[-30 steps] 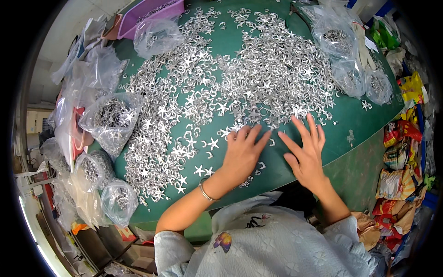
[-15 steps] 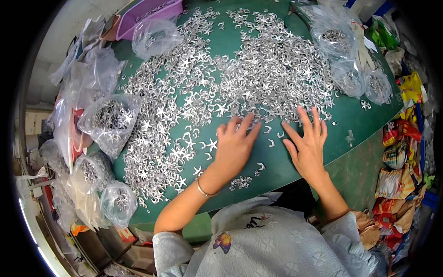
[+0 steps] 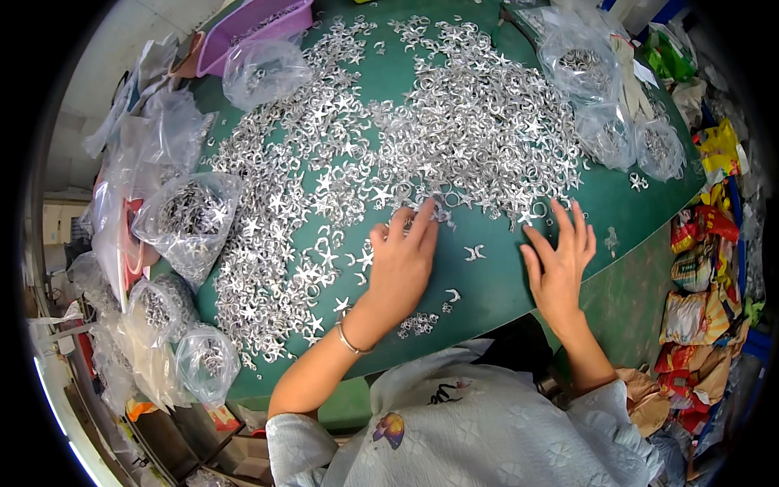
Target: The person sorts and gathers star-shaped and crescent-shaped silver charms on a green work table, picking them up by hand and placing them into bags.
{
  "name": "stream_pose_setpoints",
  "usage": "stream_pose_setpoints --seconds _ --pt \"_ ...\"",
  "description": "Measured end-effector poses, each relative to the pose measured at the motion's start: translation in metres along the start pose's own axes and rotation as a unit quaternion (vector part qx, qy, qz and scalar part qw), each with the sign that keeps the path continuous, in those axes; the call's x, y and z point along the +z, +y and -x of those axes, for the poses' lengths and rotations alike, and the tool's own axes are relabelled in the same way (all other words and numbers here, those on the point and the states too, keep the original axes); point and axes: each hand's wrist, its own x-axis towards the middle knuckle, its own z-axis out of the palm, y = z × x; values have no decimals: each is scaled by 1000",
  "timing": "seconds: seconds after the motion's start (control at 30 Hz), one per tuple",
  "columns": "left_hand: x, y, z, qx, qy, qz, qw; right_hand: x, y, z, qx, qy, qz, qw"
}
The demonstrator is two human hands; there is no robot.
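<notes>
Silver metal pieces lie under left hand and right hand.

Small sorting workshop: green table heaped with metal parts, filled plastic bags, pink tray.

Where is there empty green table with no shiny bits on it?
Bare table lies right of the right hand, below the bags. A smaller patch sits between both hands, holding a few stray pieces. Above and left of the left hand, the metal pieces crowd thickly.
</notes>
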Motion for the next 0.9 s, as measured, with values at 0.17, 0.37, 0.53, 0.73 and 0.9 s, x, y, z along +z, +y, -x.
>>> stream_pose_setpoints --seconds 0.17,0.37,0.53,0.73,0.9 --pt "-1 14 -7 33 -1 31 999 4 -22 -17 -58 -18 -62 996" --pt "-3 -8 5 -28 3 -16 999 -3 -19 -3 -73 -99 -126 984" --pt "-3 10 -1 10 14 54 998 3 -18 -15 -68 -65 -120 988" --pt "-3 -7 17 15 10 95 995 -9 -14 -4 -74 -65 -114 989" --pt "-3 -1 13 6 32 144 989 -5 -21 -1 -74 -84 -127 986"
